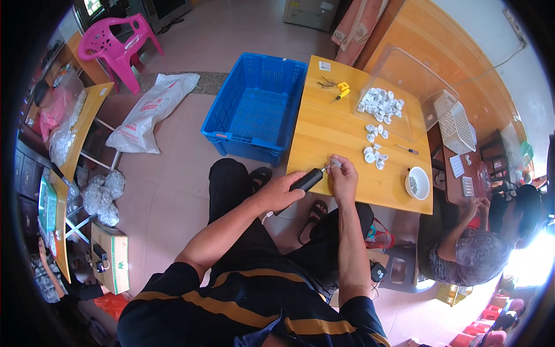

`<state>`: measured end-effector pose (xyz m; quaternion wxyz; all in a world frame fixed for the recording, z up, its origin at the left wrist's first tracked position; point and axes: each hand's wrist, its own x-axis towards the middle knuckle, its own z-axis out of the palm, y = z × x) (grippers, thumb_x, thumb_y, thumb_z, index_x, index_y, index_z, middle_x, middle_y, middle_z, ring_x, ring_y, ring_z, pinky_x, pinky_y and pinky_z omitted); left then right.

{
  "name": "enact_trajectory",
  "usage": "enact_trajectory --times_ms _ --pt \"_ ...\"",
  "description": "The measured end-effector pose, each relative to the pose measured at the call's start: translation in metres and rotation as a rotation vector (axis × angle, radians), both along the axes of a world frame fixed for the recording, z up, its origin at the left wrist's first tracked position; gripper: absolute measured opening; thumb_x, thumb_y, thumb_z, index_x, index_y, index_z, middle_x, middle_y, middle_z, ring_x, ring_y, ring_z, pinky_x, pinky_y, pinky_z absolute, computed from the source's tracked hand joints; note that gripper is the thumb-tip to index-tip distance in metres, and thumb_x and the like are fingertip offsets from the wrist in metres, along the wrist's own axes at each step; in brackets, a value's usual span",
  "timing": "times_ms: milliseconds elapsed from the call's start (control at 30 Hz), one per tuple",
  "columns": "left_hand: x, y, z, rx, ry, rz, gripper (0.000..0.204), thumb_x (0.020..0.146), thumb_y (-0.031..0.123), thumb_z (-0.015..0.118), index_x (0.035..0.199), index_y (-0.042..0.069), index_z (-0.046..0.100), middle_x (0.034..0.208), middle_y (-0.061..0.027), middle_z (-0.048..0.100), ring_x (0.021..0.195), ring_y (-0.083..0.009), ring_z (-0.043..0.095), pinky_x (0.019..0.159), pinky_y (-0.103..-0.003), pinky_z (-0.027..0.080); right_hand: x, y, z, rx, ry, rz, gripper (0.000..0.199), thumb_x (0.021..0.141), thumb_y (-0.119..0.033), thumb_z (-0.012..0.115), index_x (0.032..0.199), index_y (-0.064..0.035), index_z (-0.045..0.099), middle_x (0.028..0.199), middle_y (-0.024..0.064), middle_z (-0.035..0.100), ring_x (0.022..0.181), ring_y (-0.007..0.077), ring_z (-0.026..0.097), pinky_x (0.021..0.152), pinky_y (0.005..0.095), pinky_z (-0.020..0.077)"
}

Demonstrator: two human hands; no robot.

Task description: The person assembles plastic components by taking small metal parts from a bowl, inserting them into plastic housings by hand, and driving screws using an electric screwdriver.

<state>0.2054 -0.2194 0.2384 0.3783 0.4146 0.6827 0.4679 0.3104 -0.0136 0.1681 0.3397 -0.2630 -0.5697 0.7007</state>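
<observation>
The small white round part, pinched in the right hand at the near edge of the desk, looks light, stiff and easy to drop, best taken by its rim. The left hand has its grip wrapped tight around a black pen-shaped power tool, tip at the part. More white parts lie mid-desk, a white bowl by the right edge.

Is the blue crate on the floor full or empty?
Empty: the blue crate sits upright beside the wooden table, its perforated bottom bare.
</observation>
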Motion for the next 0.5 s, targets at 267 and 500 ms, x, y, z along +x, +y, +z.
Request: enact_trajectory --times_ms 267,500 --pt "-0.002 0.004 -0.01 0.017 -0.013 -0.006 0.054 0.088 0.017 0.061 0.138 0.002 0.051 0.098 -0.0113 0.064 0.084 -0.0188 0.062 0.074 -0.032 0.049 0.0 -0.002 0.004 -0.005 -0.013 -0.011 0.02 0.096 0.004 0.057 0.114 0.0009 0.066 0.097 0.0056 0.068 0.081 0.0109 0.063 0.074 0.0234 0.0528" --pt "-0.005 0.004 -0.001 -0.018 0.053 -0.014 0.051 0.089 0.013 0.061 0.138 0.003 0.051 0.089 -0.0048 0.063 0.072 -0.0106 0.06 0.065 -0.028 0.049 0.0 -0.004 0.006 0.019 -0.034 -0.017 0.022 0.096 0.004 0.057 0.116 0.0012 0.066 0.099 0.006 0.068 0.082 0.0109 0.063 0.074 0.0229 0.0527"
